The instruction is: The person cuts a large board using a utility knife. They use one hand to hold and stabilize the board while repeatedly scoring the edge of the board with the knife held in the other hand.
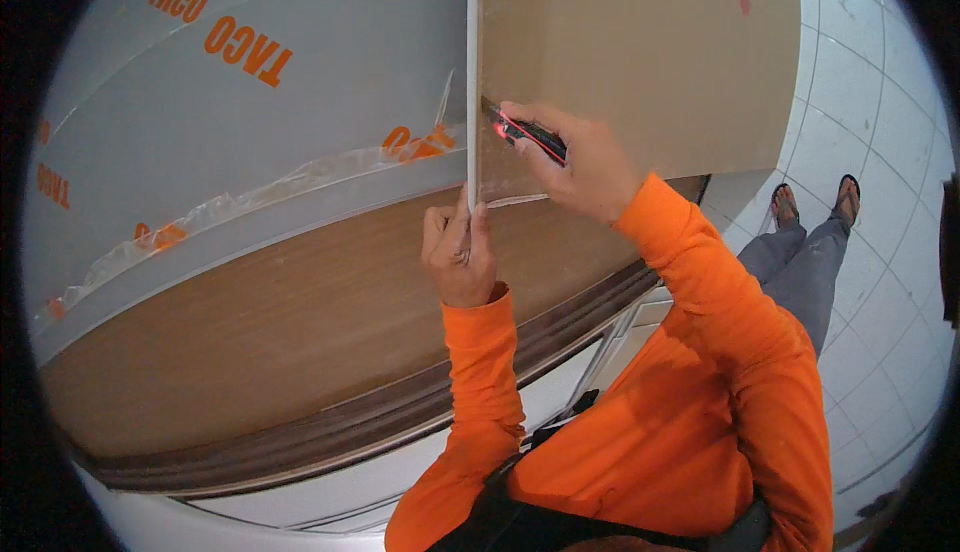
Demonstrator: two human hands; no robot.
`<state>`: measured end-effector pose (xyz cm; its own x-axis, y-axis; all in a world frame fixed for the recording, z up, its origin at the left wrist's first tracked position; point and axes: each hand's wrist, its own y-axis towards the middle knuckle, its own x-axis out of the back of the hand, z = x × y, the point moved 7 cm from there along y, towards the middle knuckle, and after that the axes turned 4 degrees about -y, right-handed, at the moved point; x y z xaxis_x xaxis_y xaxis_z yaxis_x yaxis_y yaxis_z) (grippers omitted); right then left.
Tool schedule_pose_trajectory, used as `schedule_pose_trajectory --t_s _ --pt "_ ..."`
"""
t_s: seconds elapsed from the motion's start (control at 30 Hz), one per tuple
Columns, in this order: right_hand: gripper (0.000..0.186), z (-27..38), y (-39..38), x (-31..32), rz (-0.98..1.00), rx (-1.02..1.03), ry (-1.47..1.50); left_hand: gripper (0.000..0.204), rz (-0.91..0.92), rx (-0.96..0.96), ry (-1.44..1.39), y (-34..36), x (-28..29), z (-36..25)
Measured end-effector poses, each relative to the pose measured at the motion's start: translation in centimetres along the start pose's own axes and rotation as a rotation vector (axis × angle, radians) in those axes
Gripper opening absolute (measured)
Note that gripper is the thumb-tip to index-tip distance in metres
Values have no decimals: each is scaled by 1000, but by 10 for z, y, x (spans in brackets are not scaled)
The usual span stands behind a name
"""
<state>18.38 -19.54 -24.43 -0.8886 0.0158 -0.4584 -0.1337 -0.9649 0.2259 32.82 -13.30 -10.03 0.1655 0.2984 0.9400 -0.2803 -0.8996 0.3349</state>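
Note:
A brown board (620, 62) with a thin white edge (474, 72) extends away from me at the upper middle. My left hand (462, 250) is closed at the near end of that white edge, thumb and fingers pinching it from both sides. In my right hand (590, 164) is a black and red utility knife (537, 139), held over the board. The knife's tip points left and lies against the white edge or just beside it; whether it cuts in cannot be made out. A thin pale strip (518, 199) shows under the board's near side.
Left of the board lies a grey panel (300, 122) under clear film with orange print; the film's rim is wrinkled. Beneath both is a brown wooden surface (300, 352) with dark, layered front edges. White floor tiles (850, 82) and a person's legs (805, 262) in sandals appear at right.

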Motion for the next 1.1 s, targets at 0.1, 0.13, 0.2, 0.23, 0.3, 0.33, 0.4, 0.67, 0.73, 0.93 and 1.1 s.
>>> schedule_pose_trajectory --t_s 0.1,0.13,0.2,0.23,0.3,0.33,0.4,0.67,0.73,0.93,1.1 --pt "36 3 -7 -7 -40 12 68 28 -30 -16 -20 1 1 1" --pt "36 3 -9 -8 -52 19 75 28 -29 -25 -21 1 0 1" --pt "35 4 -13 -9 -59 21 71 27 -17 -39 -24 -1 0 1" --pt "35 4 -15 -9 -55 17 59 27 -19 -37 -4 -1 1 2" --pt "37 2 -21 -11 -41 1 33 27 -3 -39 41 -1 1 3" --pt "39 1 -24 -14 -28 -11 19 26 -5 -40 38 -1 2 5" --pt "41 -4 -28 -20 -14 -30 9 26 -11 -34 38 2 2 8" --pt "39 -10 -52 -47 57 -17 53 26 57 -68 12 13 4 8" --pt "38 -10 -56 -46 58 -28 66 28 79 -58 20 27 3 7" --pt "36 -3 -59 -44 80 -61 61 35 180 -95 118 118 -30 -17" --pt "32 -9 -57 -48 108 -121 101 50 418 -119 437 185 -74 -29"
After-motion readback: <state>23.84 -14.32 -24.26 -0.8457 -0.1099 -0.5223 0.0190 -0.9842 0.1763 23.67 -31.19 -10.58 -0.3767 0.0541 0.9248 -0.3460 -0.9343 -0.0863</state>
